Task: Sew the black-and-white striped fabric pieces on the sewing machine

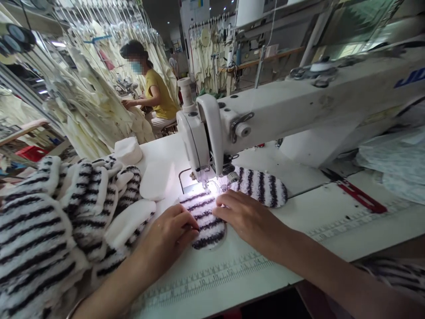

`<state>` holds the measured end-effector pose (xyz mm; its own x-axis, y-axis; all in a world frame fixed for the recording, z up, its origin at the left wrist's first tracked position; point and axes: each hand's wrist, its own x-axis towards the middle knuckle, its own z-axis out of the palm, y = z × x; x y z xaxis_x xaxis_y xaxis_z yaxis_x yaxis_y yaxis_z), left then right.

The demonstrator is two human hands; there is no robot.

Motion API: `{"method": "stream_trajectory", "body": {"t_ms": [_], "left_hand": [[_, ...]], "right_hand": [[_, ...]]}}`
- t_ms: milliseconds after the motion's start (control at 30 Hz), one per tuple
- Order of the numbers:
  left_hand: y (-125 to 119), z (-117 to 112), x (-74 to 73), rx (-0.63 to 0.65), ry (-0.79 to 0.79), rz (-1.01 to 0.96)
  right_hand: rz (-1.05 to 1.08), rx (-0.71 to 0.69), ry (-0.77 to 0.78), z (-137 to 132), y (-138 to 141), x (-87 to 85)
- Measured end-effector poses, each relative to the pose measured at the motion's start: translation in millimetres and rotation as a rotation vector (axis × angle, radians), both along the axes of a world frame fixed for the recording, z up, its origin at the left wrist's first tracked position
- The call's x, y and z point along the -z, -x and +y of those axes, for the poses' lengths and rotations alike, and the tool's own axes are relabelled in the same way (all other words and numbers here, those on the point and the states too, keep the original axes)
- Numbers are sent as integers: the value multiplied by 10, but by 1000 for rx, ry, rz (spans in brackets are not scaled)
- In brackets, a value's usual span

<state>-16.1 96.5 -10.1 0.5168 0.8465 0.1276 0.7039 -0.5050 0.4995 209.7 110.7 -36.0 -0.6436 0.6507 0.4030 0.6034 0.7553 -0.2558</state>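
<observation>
From where I stand, 1 striped fabric piece [207, 223] lies flat on the worktop [262, 274], its far end right at the presser foot [205, 182] of a white sewing machine [299, 106], in a bright patch of light. The left hand [174, 230] touches its left edge, thumb and fingers drawn close; the right hand [242, 212] has bunched fingertips against the opposite edge. I can't tell whether either hand pinches the cloth or only presses it.

A second striped piece [265, 188] lies just beyond the right hand, beneath the machine's arm. Farther right, red-handled snips [361, 195] rest on the worktop. To the left sits a heap of striped pieces [36, 239] with white undersides showing. A ruler scale [206, 282] runs along the near edge. Across the room, 1 person in a yellow top [161, 93] sits side-on, near hanging cream cloth [83, 102].
</observation>
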Motion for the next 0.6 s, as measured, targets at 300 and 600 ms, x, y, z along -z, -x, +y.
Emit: {"method": "stream_trajectory", "body": {"t_ms": [300,600], "left_hand": [[-30,18,6,27,4,34],[-114,-24,-49,251,-106,-37]], "right_hand": [[5,36,-80,31,10,60],[-90,302,-340,-740,217,117]]}}
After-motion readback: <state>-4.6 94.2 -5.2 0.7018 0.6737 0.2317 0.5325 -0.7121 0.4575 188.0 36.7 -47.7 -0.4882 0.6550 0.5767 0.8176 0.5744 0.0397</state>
